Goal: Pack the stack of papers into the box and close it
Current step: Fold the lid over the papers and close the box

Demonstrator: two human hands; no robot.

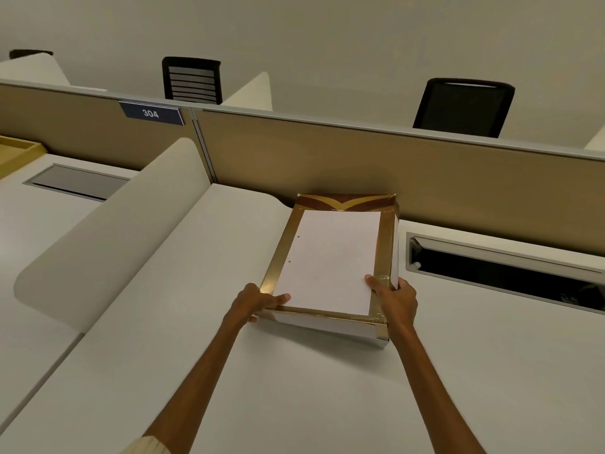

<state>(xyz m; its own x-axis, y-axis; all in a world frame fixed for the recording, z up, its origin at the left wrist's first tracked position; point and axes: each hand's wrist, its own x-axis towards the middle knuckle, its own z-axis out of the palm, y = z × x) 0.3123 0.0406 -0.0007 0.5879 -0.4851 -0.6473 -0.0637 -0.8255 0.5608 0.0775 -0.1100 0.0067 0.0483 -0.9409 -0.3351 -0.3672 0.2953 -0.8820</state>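
A shallow open box [282,239] with gold inner walls and a white outside stands on the desk, close to the partition. A white stack of papers [334,260] with two punch holes on its left side lies inside it. My left hand [258,301] grips the box's near left corner, thumb resting on the paper's corner. My right hand [394,298] holds the near right corner, thumb on the paper's edge. A gold and brown patterned flap [343,201] shows at the box's far end. No separate lid is visible.
A tan partition [425,178] rises right behind the box. A curved white divider [108,237] stands to the left. An open cable slot [504,273] is set in the desk [294,388] at the right. A gold tray [16,152] sits far left. Black chairs [465,106] stand beyond.
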